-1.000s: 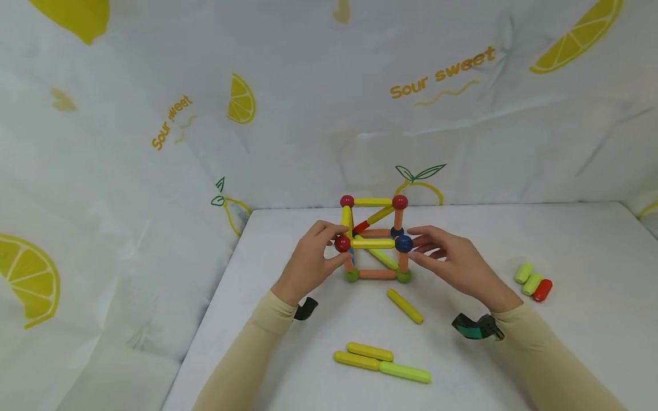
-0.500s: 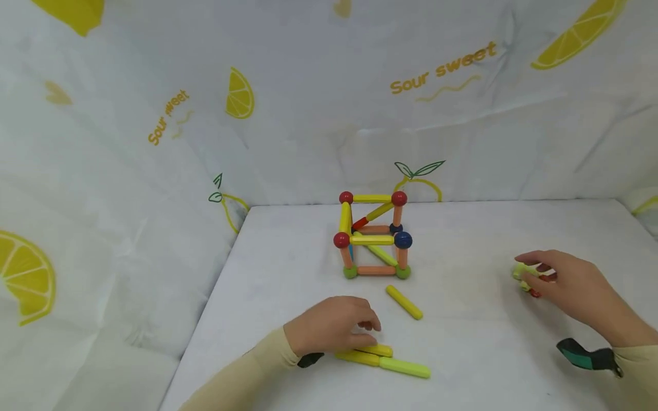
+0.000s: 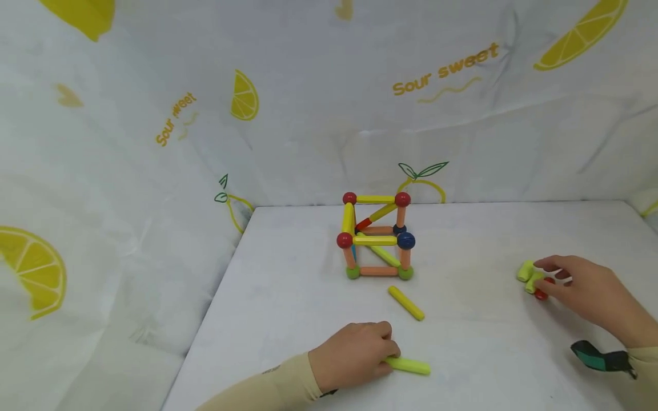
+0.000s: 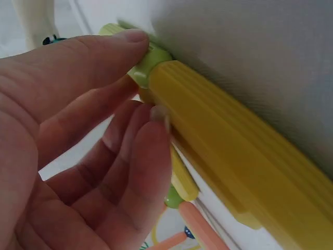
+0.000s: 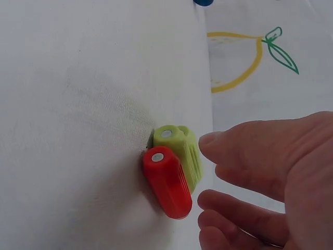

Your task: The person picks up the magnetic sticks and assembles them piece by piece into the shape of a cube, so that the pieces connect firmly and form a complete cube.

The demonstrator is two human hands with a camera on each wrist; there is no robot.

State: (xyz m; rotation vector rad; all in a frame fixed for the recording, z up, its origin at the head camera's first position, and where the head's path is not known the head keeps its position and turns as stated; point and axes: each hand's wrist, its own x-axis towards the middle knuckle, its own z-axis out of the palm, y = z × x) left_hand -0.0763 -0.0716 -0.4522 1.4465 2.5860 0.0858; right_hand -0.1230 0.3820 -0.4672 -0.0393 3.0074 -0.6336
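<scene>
In the head view, my left hand [image 3: 354,351] is low at the front, pinching a long light green magnetic stick [image 3: 411,366] near its inner end. Thumb and fingertips meet around that stick in the left wrist view, where a long yellow stick [image 4: 223,140] adjoins its end. From above, the hand covers the yellow sticks. Far to the right, my right hand [image 3: 591,288] hovers with parted, loosely bent fingers beside two short light green sticks [image 3: 525,270] and a short red stick [image 5: 167,182]. Its thumb is close to the green ones in the right wrist view.
A cube-like frame of magnetic sticks and balls [image 3: 377,240] stands toward the back of the white table [image 3: 288,274]. One loose yellow stick [image 3: 406,303] lies before it. Behind the table hangs a lemon-print cloth [image 3: 308,114].
Both hands have left the stick frame. My left came down to the long sticks at the front and onto the green one; my right went out to the short sticks. The frame stays standing.
</scene>
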